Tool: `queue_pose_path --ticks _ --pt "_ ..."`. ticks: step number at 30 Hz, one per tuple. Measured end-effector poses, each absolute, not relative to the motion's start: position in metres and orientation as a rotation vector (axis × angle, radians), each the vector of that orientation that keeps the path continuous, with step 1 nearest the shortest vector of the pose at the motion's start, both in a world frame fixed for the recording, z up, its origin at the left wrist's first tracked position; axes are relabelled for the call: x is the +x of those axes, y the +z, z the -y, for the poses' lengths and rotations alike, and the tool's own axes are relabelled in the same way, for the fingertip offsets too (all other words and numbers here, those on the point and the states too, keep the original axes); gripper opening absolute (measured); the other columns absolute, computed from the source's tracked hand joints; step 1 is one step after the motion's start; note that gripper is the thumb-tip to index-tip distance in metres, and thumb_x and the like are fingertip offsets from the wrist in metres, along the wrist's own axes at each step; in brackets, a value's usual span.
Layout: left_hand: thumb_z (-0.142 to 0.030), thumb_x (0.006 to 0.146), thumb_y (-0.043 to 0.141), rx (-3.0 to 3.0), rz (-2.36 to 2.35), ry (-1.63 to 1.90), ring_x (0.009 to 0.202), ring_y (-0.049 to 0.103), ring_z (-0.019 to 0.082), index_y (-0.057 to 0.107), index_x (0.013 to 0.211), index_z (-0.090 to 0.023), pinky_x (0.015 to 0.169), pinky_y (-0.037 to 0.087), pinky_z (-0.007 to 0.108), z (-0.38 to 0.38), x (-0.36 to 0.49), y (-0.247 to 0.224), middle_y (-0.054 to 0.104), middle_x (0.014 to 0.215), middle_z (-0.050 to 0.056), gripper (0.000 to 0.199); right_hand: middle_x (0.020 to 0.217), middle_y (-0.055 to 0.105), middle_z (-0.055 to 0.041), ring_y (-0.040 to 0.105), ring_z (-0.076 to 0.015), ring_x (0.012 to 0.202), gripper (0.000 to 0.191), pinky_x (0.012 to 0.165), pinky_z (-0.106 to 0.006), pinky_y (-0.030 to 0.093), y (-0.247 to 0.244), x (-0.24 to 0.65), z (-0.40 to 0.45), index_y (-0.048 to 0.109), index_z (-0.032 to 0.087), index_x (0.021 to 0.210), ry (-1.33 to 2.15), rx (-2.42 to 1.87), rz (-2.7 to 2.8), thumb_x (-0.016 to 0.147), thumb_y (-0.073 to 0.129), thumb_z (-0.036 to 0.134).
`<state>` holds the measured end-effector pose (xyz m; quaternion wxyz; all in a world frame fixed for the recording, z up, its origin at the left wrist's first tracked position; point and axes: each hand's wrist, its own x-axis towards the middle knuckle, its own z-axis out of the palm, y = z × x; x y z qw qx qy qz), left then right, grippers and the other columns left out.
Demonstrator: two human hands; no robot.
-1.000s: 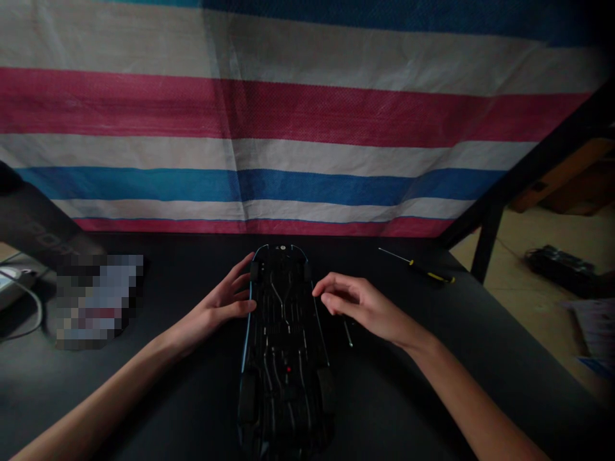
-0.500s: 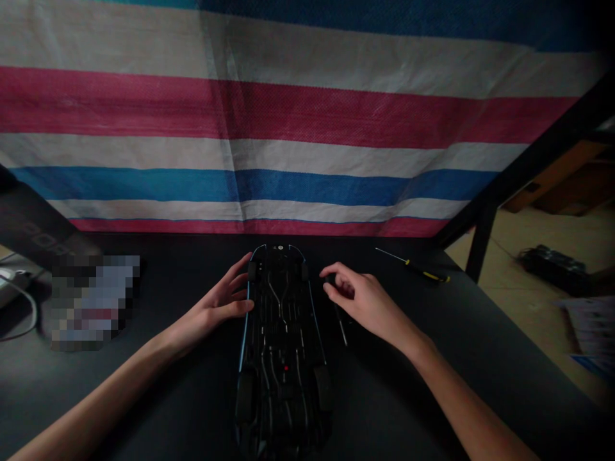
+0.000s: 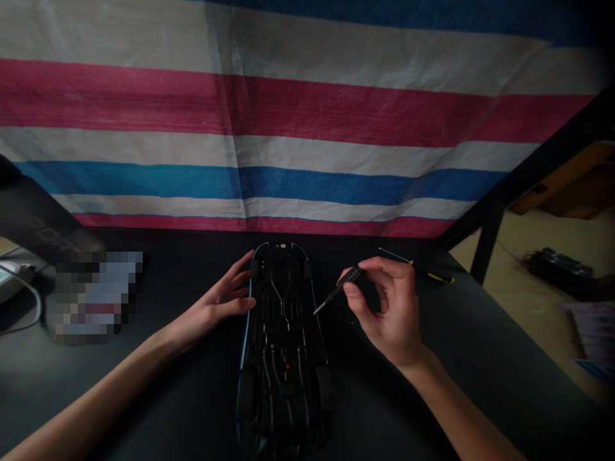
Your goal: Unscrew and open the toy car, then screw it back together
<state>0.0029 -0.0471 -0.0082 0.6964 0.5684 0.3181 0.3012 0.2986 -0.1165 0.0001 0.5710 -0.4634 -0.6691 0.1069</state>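
A toy car [image 3: 283,333] lies upside down on the black table, its dark underside with pipe details facing up. Against its left side rests my left hand [image 3: 223,301], fingers stretched and spread, the thumb touching the car's edge. My right hand [image 3: 389,307] is to the right of the car, pinching a small black screwdriver [image 3: 348,275] between thumb and fingertips. The thin metal shaft slants down to the left, its tip near the car's right edge; whether it touches I cannot tell.
Behind my right hand lies a yellow-and-black screwdriver [image 3: 435,276]. A blurred-out item [image 3: 103,294] is on the left, near a white cable [image 3: 36,301]. Striped sheeting [image 3: 288,115] hangs behind the table [image 3: 480,346], and a dark frame post [image 3: 487,243] stands at the right.
My right hand has lifted the black screwdriver and turned it, so the shaft now points at the car instead of toward me. My left hand and the car stay put.
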Motion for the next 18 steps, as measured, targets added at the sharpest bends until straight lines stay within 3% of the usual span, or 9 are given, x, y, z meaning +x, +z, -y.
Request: queue_pose_path --ticks 18 --pt "-0.029 0.091 0.068 1.279 -0.721 0.653 0.145 0.039 0.037 0.018 0.159 -0.043 0.120 0.027 0.059 0.0480 0.0037 -0.0045 0.027 0.167 0.005 0.086 0.105 0.065 -0.0055 0.071 -0.0195 0.091 0.042 0.080 -0.039 0.060 0.0027 0.2996 0.1179 0.043 0.027 0.125 0.199 -0.987 1.668 0.091 0.064 0.013"
